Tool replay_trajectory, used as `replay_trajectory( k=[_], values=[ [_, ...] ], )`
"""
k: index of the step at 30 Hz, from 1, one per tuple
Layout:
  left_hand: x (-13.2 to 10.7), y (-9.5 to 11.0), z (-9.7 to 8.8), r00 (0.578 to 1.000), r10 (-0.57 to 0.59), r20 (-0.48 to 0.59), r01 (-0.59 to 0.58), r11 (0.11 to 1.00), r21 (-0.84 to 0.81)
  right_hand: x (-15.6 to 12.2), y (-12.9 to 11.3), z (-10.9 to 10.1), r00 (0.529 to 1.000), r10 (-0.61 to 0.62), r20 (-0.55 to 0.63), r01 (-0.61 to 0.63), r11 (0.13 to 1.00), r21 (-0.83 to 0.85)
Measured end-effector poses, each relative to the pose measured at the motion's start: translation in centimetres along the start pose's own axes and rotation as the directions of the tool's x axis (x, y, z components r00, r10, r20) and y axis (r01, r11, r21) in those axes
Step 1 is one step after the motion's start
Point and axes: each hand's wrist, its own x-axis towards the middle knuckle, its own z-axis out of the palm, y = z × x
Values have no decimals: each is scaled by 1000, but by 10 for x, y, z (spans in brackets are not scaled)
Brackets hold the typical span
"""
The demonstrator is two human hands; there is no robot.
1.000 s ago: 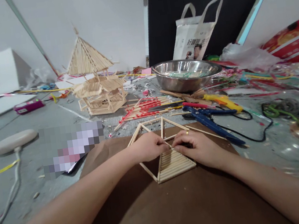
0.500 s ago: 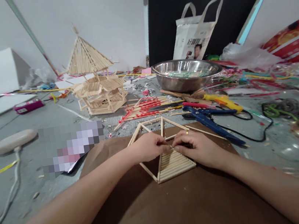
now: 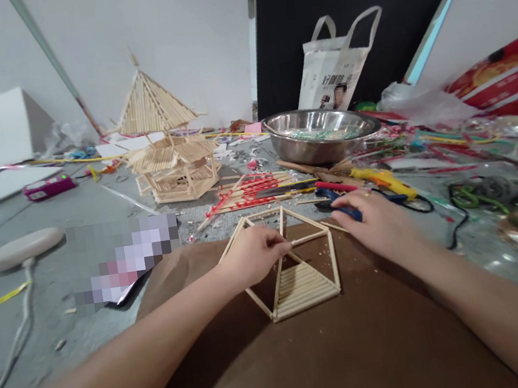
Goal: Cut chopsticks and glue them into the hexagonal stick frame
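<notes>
A polygonal frame of pale wooden sticks (image 3: 333, 254) lies on a brown sheet (image 3: 321, 365). One of its triangular sections is partly filled with parallel sticks (image 3: 296, 291). My left hand (image 3: 253, 256) rests over the frame's left side, thumb and fingertips pinched at the centre where the spokes meet; a small piece between them would be hidden. My right hand (image 3: 378, 222), slightly blurred, is over the blue cutters (image 3: 331, 195) at the frame's upper right. Its thumb and forefinger are apart, with blue handle showing between them, and it covers much of the tool.
A finished stick pavilion (image 3: 170, 148) stands at the back left. Red-patterned sticks (image 3: 253, 188), a steel basin (image 3: 323, 137) and a yellow glue gun (image 3: 385, 182) lie beyond the sheet. A phone-like slab (image 3: 134, 263) and a white corded device (image 3: 23, 249) are left; plastic scraps clutter the right.
My right hand has left the frame's centre and moved right and up onto the blue cutters. My left hand stays pinched at the centre. The frame's right side is now uncovered.
</notes>
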Motion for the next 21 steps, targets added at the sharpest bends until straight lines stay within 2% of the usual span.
replay_trajectory(
  k=[2, 4, 7, 9, 11, 13, 16, 19, 21],
  values=[
    [-1, 1, -2, 997, -33, -64, 29, 998, -62, 6, 15, -4, 999, 50, 19, -45, 977, -209],
    [-2, 1, -3, 996, -46, -81, 34, 989, -141, 10, 26, -5, 987, 124, 105, -83, 940, -332],
    [-3, 1, -4, 996, -21, -90, 0, 973, -230, 13, 36, -3, 922, 271, 275, -154, 911, -382],
    [-3, 1, -4, 996, -27, -84, 2, 957, -290, 13, 38, -2, 889, 302, 344, -154, 905, -396],
    [-3, 2, -3, 997, -62, -56, 36, 922, -385, 12, 36, -1, 885, 291, 364, -122, 899, -421],
    [-2, 1, -3, 993, -119, -8, 97, 850, -518, 11, 33, 0, 893, 276, 356, -95, 888, -451],
    [-2, -1, -3, 984, -161, 81, 170, 678, -715, 9, 30, 0, 903, 278, 327, -90, 868, -489],
    [-1, -5, -5, 976, -176, 132, 206, 520, -829, 8, 30, 2, 915, 291, 279, -121, 858, -499],
    [-1, -7, -7, 968, -206, 141, 221, 445, -868, 8, 30, 3, 926, 292, 241, -145, 861, -488]
  ],
)
